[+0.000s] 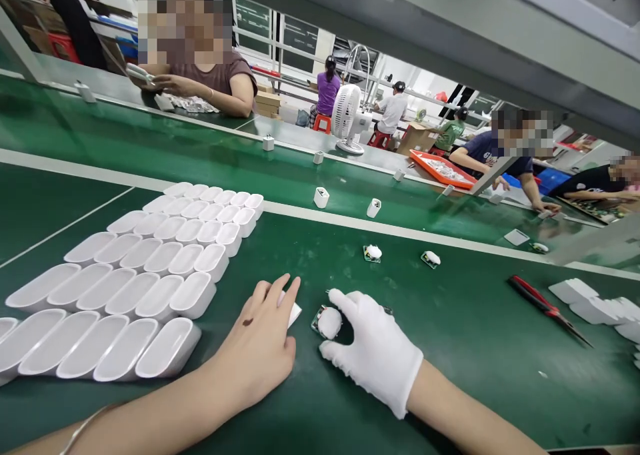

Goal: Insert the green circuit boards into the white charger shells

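My left hand [263, 338], bare, is closed over a white plastic casing [296, 315]; only a corner of the casing shows past the fingers. Beside it, my right hand [375, 342] wears a white glove. Its thumb and forefinger are spread on either side of a small circuit board [316, 323] topped with a round white piece [330, 323]. Another small dark part [389, 310] peeks out behind the gloved knuckles. Farther up the green bench lie two more boards with white pieces, one circuit board [373, 253] and a second circuit board [431, 259].
Rows of white oval shells [167, 350] stand at left. Red-handled pliers [537, 298] and white casings [593, 305] lie at right. Beyond a pale strip, a green belt [220, 158] carries white housings [321, 197]. Across it are a fan [346, 115], an orange tray [443, 168] and co-workers.
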`<state>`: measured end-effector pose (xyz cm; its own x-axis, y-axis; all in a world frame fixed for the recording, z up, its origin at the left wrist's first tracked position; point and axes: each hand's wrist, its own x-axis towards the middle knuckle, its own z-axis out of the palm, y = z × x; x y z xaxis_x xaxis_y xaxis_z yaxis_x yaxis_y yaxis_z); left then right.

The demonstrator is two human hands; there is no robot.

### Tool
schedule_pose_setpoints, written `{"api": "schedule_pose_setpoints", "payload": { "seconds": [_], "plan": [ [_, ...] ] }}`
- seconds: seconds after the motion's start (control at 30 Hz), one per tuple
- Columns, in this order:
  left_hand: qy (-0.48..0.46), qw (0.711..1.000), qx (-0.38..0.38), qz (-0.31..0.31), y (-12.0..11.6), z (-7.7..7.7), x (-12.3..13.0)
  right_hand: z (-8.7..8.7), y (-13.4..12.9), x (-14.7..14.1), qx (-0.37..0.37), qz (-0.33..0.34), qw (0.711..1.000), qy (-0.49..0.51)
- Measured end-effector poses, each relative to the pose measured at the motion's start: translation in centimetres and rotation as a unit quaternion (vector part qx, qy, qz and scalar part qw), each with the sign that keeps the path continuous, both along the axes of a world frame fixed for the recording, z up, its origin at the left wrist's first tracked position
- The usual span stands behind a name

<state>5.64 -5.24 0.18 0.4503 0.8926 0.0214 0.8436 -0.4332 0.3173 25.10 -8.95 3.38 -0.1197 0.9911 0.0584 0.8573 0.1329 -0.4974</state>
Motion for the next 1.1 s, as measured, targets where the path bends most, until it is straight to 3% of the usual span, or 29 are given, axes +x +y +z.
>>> {"api": "schedule_pose_setpoints", "payload": {
  "seconds": [0.1,0.2,0.33,0.43,0.63,0.77,0.87,0.97,1.1],
  "plan": [
    [-0.076,0.994,-0.082,0.013,-0.1,0.5,-0.1,-0.7,-0.1,-0.5,-0.019,0.037,0.997,-0.061],
    [-0.173,0.978,-0.117,0.007,0.3,1.4,0.2,-1.2,0.4,-0.5,0.001,0.024,0.998,-0.057],
    [-0.314,0.926,-0.207,0.031,0.5,2.1,0.8,-1.1,0.6,-0.4,0.048,-0.037,0.994,0.094],
    [-0.368,0.902,-0.224,0.016,0.3,2.0,1.1,-0.2,0.3,-0.3,0.083,-0.071,0.979,0.17],
    [-0.374,0.907,-0.192,-0.03,0.0,1.6,0.8,1.2,-0.5,-0.1,0.133,-0.014,0.958,0.254],
    [-0.386,0.902,-0.192,0.007,-0.1,1.2,0.5,1.1,-1.2,-0.6,0.131,0.029,0.94,0.314],
    [-0.376,0.914,-0.151,-0.036,-0.3,0.8,0.3,0.8,-1.5,-0.9,0.154,0.055,0.944,0.285],
    [-0.344,0.93,-0.081,-0.103,-0.7,0.6,0.2,0.8,-1.4,-1.0,0.236,0.042,0.946,0.22],
    [-0.309,0.942,-0.079,-0.105,-1.2,0.6,0.3,0.8,-1.1,-0.6,0.351,0.012,0.926,0.139]
  ]
}}
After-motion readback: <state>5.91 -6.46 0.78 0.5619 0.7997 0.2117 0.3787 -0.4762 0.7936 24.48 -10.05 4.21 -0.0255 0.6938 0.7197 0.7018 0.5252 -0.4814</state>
